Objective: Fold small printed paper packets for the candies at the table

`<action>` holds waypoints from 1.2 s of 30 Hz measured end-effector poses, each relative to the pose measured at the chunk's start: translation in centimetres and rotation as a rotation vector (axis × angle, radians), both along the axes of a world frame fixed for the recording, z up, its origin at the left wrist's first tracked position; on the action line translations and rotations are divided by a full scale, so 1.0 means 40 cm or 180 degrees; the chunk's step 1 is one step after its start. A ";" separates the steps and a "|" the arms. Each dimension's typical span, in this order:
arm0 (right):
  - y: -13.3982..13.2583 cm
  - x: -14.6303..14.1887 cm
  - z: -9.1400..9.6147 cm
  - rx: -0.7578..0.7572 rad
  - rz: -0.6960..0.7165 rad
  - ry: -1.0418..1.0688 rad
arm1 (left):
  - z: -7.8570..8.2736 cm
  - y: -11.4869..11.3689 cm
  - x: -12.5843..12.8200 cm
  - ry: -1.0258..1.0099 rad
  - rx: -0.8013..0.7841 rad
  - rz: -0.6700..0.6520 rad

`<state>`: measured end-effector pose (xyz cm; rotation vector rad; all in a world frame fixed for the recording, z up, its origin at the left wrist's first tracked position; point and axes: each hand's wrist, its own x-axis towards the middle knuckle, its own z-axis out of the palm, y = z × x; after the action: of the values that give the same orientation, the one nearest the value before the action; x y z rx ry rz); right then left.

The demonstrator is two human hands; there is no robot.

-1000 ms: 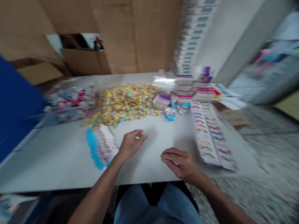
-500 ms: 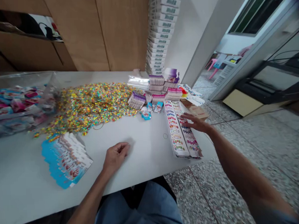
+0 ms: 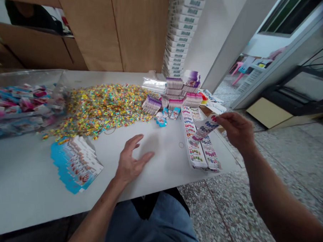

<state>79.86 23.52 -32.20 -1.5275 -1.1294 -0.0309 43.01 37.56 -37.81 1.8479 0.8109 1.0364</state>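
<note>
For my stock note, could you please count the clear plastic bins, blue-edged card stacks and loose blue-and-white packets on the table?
Clear plastic bin: 1
Blue-edged card stack: 1
Loose blue-and-white packets: 3
Total: 5

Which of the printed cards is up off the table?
The printed card pinched in the right hand, raised in the air; the other cards lie flat in rows beneath it.

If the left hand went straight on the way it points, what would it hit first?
Probably the small blue-and-white packet on the table ahead of the left hand, though depth is unclear.
</note>
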 end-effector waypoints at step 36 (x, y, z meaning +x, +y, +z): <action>0.110 -0.562 -0.205 -0.0595 0.1894 0.3286 | -0.008 -0.061 -0.096 0.0520 -0.0423 -0.0507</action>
<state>57.40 27.94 -40.39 -1.0427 -0.6787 1.1581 39.18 35.13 -38.14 1.8665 0.7932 0.7219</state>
